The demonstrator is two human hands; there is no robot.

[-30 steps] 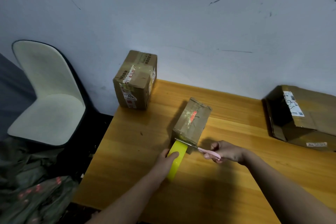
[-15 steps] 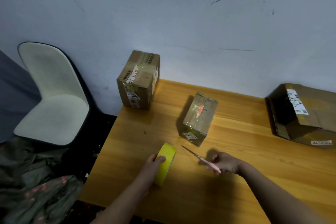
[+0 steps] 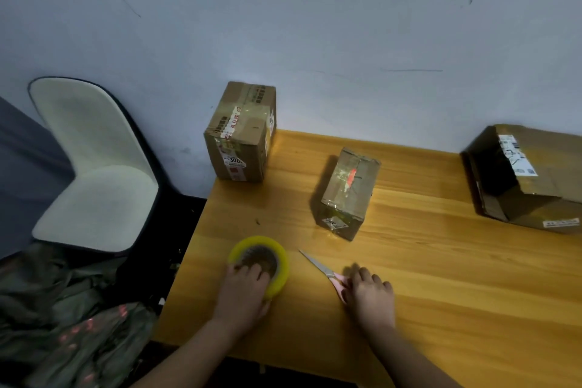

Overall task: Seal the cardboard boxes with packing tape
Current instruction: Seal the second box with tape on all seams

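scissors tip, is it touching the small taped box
Apart. The head view shows bare table between the scissors tip and the small taped box.

Open table (image 3: 441,293) lay right of the scissors (image 3: 321,269), up to the big box (image 3: 529,179). A small box (image 3: 346,195) blocked the middle (the wall box (image 3: 241,132) guarded the far-left corner).
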